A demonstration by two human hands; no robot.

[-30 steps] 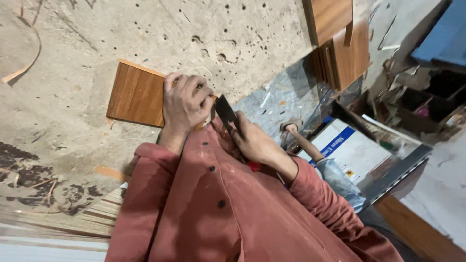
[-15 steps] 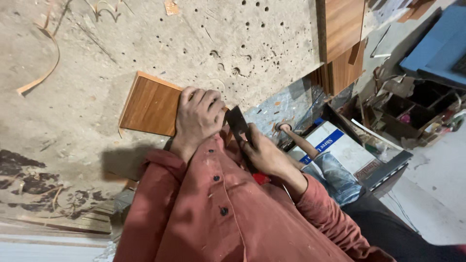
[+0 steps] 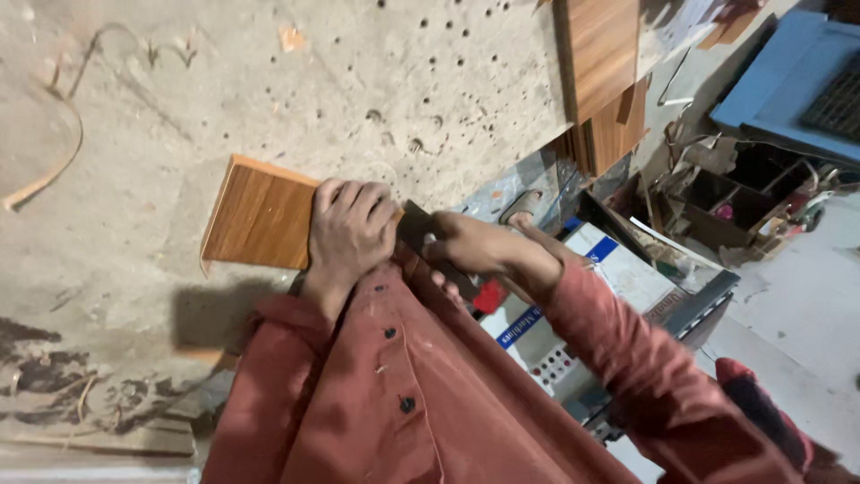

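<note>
A wood-grain panel (image 3: 260,215) lies flat on a rough, drilled grey worktop (image 3: 179,99). My left hand (image 3: 349,235) presses down on the panel's near end, fingers curled over its edge. Right beside it, my right hand (image 3: 477,251) grips a dark flat tool (image 3: 419,231) whose blade rests against the panel's edge next to my left fingers. A red part (image 3: 488,296) of the tool shows under my right hand. Both red shirt sleeves cover my forearms.
More wood-grain boards (image 3: 602,63) stand at the worktop's far end. Thin edging strips (image 3: 45,179) curl on the worktop at left. To the right sit a white and blue box (image 3: 618,269), a dark tray of clutter (image 3: 726,197) and a blue cabinet (image 3: 788,90).
My head has shifted, so the panel and hands sit lower and more central in view. My right hand has drawn closer to my left hand with the tool at the panel's edge.
</note>
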